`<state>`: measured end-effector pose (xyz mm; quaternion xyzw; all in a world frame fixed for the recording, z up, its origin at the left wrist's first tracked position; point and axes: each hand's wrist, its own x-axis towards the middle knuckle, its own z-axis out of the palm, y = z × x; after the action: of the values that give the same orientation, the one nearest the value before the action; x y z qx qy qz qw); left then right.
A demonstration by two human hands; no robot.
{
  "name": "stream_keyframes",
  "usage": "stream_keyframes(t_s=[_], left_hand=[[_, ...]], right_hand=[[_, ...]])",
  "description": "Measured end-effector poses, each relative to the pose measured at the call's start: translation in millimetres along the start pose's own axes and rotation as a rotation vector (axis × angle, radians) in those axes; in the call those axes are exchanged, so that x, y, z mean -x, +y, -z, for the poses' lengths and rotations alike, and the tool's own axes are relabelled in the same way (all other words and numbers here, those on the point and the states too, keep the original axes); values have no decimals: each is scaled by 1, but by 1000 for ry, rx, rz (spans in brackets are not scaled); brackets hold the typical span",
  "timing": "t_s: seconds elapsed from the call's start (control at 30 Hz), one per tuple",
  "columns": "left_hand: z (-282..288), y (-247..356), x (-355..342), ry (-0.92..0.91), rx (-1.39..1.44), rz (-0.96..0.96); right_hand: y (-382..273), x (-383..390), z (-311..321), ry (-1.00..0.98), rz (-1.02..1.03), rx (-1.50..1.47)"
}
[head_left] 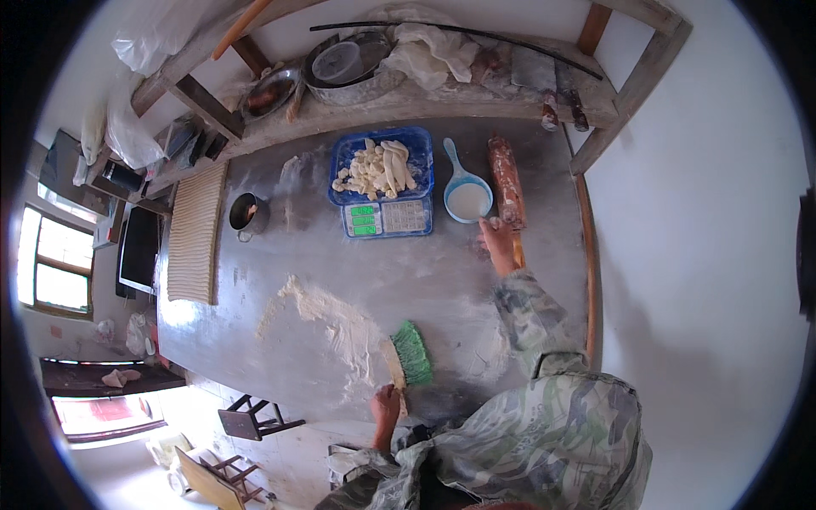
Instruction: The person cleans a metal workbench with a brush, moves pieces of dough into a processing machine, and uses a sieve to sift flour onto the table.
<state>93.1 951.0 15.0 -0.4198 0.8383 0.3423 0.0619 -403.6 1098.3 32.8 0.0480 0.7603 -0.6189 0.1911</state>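
Note:
My left hand (385, 408) is closed round the handle of a bench brush (412, 354) with green bristles, which rests on the table among smeared flour (340, 327). Farther forward on the right, my right hand (500, 244) has its fingers partly spread. Its fingertips are at the near rim of a light-blue dipper (467, 197) with white powder inside; whether they touch it is hard to tell. Right beside that hand lies a floury reddish rolling pin (507, 183). Dough pieces (378, 168) fill a blue tray (342, 197) on a blue digital scale (387, 219).
A dark metal cup (246, 212) and a ribbed cream mat (194, 238) are on the table's left. Along the back, a wooden shelf (450, 104) holds pans, cloth and cleavers (535, 76). A white wall (680, 255) borders the right side; a stool (251, 421) stands near the left edge.

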Motion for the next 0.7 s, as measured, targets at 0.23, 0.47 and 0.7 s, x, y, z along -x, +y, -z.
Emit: stream_keyframes(t_s=[0.23,0.47,0.7], left_hand=[[-11,-7,15,-107,-73,113],[4,11,18,-48,-95,87],[-6,-9,23,-59,-141,166]], right_hand=[[60,39,41,325,213,978],[73,-6,55,506,358,566],[1,-51,65,552,418,854]])
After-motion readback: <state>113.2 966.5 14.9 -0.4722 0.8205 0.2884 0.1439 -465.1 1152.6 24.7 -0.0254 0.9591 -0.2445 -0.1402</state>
